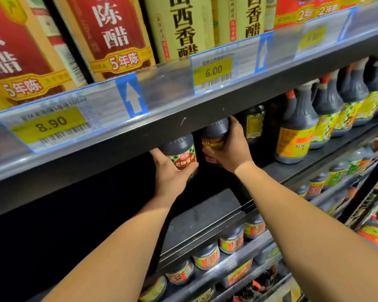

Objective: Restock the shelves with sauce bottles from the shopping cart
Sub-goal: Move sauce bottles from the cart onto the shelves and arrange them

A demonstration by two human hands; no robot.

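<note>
Both arms reach under the upper shelf edge (pixel 183 125) into the dark middle shelf. My left hand (pixel 170 173) grips a dark soy sauce bottle with a red and green label (pixel 180 152) from below. My right hand (pixel 231 147) wraps around a second dark bottle with a yellow and red label (pixel 214 136), just to the right of the first. The tops of both bottles are hidden behind the shelf edge. The two bottles sit close side by side above the middle shelf floor (pixel 277 168).
Large handled soy sauce jugs (pixel 297 131) line the middle shelf to the right. Vinegar bottles (pixel 109 33) stand on the upper shelf behind price tags (pixel 213 71). Smaller sauce bottles (pixel 207 256) fill the lower shelves. The shelf space left of my hands is dark.
</note>
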